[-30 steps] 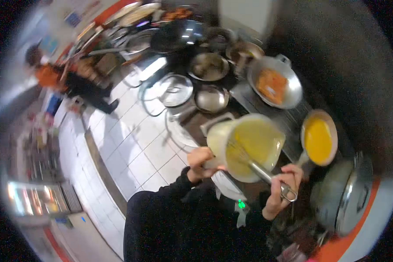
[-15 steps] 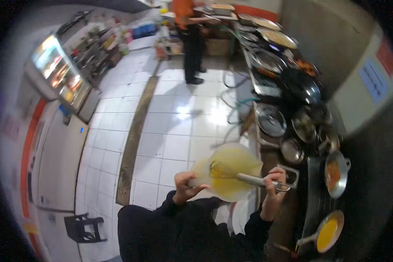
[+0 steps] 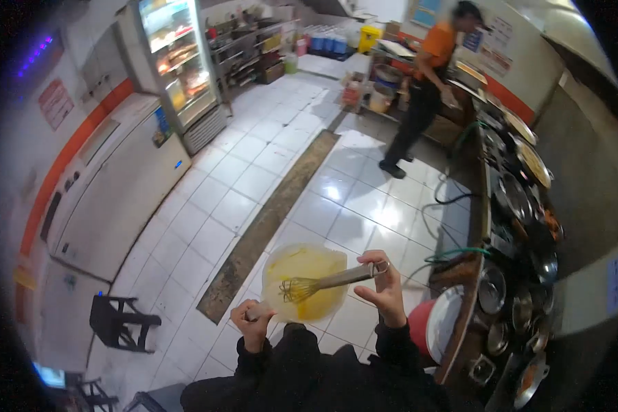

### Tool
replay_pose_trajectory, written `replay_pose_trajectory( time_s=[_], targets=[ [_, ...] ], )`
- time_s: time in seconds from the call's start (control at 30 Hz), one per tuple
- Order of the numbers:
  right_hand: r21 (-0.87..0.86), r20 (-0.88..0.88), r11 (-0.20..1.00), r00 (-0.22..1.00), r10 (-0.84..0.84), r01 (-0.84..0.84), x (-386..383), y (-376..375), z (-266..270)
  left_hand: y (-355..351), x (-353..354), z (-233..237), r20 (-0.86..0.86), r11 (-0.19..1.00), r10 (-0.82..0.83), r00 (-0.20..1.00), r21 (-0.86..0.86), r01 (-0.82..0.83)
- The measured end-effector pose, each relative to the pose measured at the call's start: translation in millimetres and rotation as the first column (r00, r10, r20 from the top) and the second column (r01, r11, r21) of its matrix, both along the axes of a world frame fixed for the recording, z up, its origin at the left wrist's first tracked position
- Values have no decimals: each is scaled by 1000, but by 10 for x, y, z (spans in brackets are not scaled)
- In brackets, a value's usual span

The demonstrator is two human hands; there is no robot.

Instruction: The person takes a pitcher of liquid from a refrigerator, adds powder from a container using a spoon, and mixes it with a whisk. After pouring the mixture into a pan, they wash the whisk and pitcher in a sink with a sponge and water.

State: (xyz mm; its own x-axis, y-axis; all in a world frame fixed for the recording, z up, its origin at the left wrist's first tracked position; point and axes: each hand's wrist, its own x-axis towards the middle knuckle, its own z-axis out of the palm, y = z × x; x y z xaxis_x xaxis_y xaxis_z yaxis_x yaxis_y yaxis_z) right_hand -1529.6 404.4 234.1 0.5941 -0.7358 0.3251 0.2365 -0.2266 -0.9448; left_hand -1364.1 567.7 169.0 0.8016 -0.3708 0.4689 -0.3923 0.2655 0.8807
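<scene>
A translucent plastic jug [image 3: 338,259] with yellow liquid inside is held up in front of me over the tiled floor. My left hand [image 3: 251,325] is closed round its handle at the lower left. A metal whisk [image 3: 333,279] slants across the jug, wires in the liquid and handle past the right rim. At the handle's end is my right hand [image 3: 387,292], fingers curled against it and thumb sticking out apart below. A ring shows on one of its fingers.
A long cooking counter [image 3: 456,328] with pans and lids runs along the right. Beneath it stands a red-sided bucket [image 3: 422,328]. A black stool [image 3: 120,323], a chest freezer [image 3: 120,189] and a lit display fridge [image 3: 175,69] line the left. A co-worker [image 3: 429,89] stands at the back.
My view has swung left and up, so the counter sits farther right. My right thumb has come away from the whisk handle. The co-worker now leans toward the back-right counter.
</scene>
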Motion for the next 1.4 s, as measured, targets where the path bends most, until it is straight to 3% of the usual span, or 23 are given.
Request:
replay_pose_trajectory(
  time_s=[0.03, 0.07, 0.13, 0.17, 0.2, 0.27, 0.3, 0.33, 0.4, 0.5, 0.57, 0.6, 0.67, 0.73, 0.8, 0.87, 0.97, 1.07, 1.1, 1.17, 1.27, 1.33, 1.4],
  targets=[
    [-2, -3, 997, 997, 83, -83, 265, -133, -86, 11, 252, -49, -92, 996, -74, 993, 42, 78],
    [9, 0, 991, 991, 132, -132, 542, -220, -84, -6, 501, -24, -90, 998, -23, 996, 53, 28],
    [131, 62, 972, 980, 189, -195, 1013, -356, -97, -94, 961, 87, 188, 990, 15, 982, 138, -42],
    [214, 25, 961, 984, 176, -177, 1193, -439, -159, -168, 1194, 109, 296, 982, 134, 946, 92, -168],
    [229, 27, 965, 992, 124, -127, 1393, -480, -109, -150, 1414, 36, 298, 972, 165, 940, 113, -206],
    [226, 7, 970, 996, 94, -93, 1543, -646, -324, -213, 1783, -114, 98, 959, 175, 980, 209, -193],
    [216, -66, 976, 998, 18, -4, 1628, -744, -456, -261, 1995, -62, 191, 942, 197, 962, 236, -240],
    [194, -136, 977, 989, -63, 89, 1714, -874, -606, -360, 2220, -62, 197, 938, 222, 955, 225, -264],
    [184, -226, 968, 965, -129, 173, 1792, -1241, -953, -579, 2613, -122, 15, 929, 363, 932, 62, -364],
    [174, -286, 927, 918, -275, 332, 2223, -1791, -925, -813, 3311, -263, 6, 905, 421, 907, 57, -421],
    [146, -217, 864, 868, -447, 482, 2591, -2259, -931, -1027, 3723, -274, 3, 878, 473, 881, 75, -472],
    [146, -198, 873, 878, -436, 466, 2813, -2588, -921, -1167, 3937, -227, 69, 880, 463, 884, 89, -467],
    [-89, -325, 831, 772, -546, 550, 3232, -3137, -953, -1489, 4412, -54, 168, 875, 448, 878, 120, -469],
    [17, -217, 869, 850, -479, 494, 3873, -3631, -840, -1814, 4718, 116, 240, 793, 566, 788, 101, -601],
    [-113, -192, 922, 902, -386, 371, 4686, -4037, -505, -2078, 5076, 161, 115, 788, 608, 785, 30, -615],
    [-150, -22, 969, 980, -200, 194, 5530, -4367, -192, -2453, 5448, 250, 24, 598, 801, 598, -69, -798],
    [-249, -10, 969, 1000, -2, -1, 6625, -4930, -131, -2971, 5964, 396, -176, 679, 710, 682, -86, -729],
    [-239, 73, 970, 995, 70, -51, 7463, -5305, -54, -3469, 6539, 351, -18, 599, 801, 599, 38, -800],
    [-276, 3, 961, 1000, -3, 4, 7595, -5463, -83, -3596, 6710, 359, -11, 610, 792, 610, 48, -791],
    [-280, 8, 953, 993, -120, 117, 7881, -5978, -134, -4104, 7234, 358, 268, 614, 732, 627, 141, -777],
    [-125, -69, 928, 930, -361, 351, 7909, -6934, -434, -4994, 8030, 363, 42, 708, 687, 726, 189, -681],
    [-146, -112, 842, 837, -536, 520, 7845, -7435, -387, -5596, 8604, 313, 83, 757, 622, 779, 192, -625],
    [-175, -139, 724, 711, -689, 667, 7792, -7836, -383, -6230, 9212, 125, 61, 754, 654, 754, 28, -657]
  ],
)
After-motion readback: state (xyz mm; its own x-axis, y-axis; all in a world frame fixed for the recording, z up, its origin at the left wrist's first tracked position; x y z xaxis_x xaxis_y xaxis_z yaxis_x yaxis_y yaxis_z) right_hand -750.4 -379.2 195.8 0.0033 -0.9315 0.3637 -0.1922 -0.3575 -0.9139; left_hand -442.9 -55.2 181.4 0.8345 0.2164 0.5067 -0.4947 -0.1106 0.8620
